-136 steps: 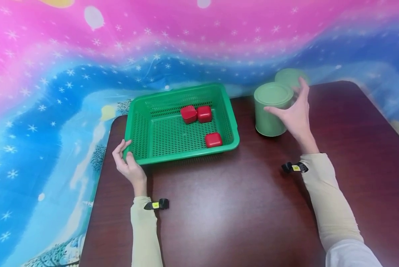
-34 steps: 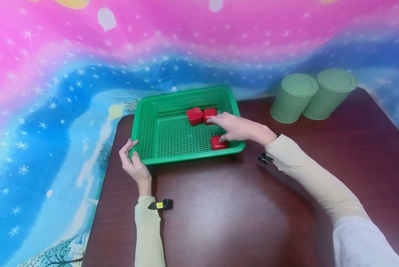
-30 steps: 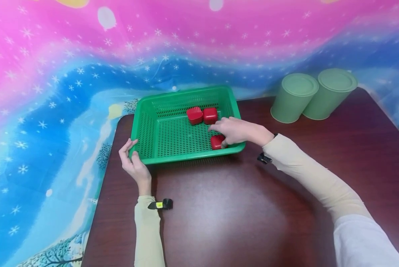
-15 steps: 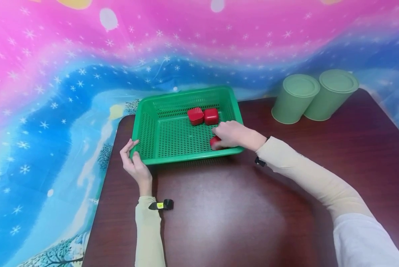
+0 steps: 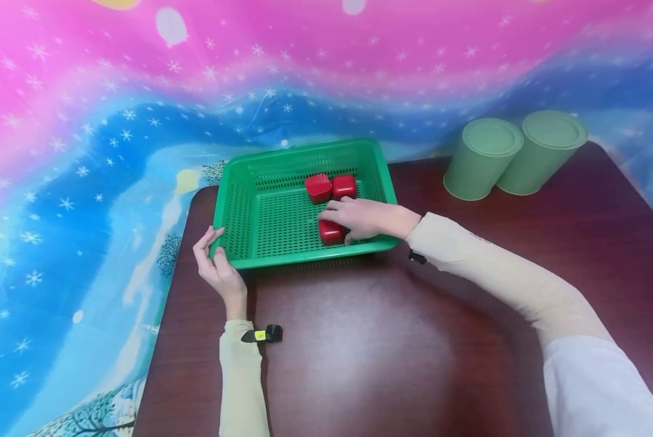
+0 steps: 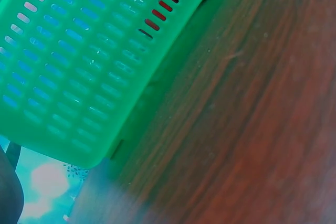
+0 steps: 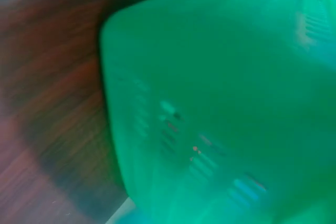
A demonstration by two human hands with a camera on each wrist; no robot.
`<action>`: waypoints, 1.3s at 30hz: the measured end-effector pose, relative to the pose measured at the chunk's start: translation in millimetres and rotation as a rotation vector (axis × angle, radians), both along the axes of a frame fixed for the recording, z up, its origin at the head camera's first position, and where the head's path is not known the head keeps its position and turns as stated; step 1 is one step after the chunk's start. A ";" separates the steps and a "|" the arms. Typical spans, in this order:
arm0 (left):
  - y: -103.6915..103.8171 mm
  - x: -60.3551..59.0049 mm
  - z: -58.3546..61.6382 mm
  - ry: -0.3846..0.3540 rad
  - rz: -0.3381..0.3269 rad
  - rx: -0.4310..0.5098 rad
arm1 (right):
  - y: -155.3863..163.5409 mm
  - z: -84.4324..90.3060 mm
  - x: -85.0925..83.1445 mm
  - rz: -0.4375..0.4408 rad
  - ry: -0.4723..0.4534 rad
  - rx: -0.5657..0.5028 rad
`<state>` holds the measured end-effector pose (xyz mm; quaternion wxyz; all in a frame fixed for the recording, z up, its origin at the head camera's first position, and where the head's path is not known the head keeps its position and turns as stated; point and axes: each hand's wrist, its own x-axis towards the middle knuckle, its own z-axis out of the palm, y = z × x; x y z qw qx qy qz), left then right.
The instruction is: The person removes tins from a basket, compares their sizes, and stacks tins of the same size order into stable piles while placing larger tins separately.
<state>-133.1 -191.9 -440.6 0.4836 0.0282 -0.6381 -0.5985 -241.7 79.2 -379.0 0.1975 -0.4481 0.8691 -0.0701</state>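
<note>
Green basket (image 5: 239,212) on the dark table (image 5: 370,352) holds three red blocks; two sit at the back wall. Left hand (image 5: 214,270) grips the near-left corner, right hand (image 5: 362,218) curls around the near red block (image 5: 330,232).

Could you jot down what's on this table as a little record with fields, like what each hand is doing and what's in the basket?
Surface: dark wooden table
Basket: green plastic basket, slotted walls
Inside basket: three red blocks; two side by side at the back, one nearer the front
Right hand: reaches into the basket, fingers on the front block
Left hand: holds the basket's near left corner
Elsewhere: two pale green lidded cans, far right
</note>
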 end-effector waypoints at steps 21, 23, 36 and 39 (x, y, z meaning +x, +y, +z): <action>2.1 -3.7 3.3 0.000 -0.013 -0.015 | 10.3 21.7 -7.4 -0.167 -0.083 -0.199; 1.6 -3.3 3.8 -0.002 -0.007 -0.011 | 15.0 25.1 -7.8 -0.178 -0.071 -0.204; -3.1 -4.5 -2.7 0.000 -0.002 0.002 | 61.7 29.9 8.5 -0.535 -0.694 -1.450; -6.2 -5.1 -8.7 -0.003 0.007 0.009 | 69.3 24.4 9.0 -0.492 -1.103 -1.761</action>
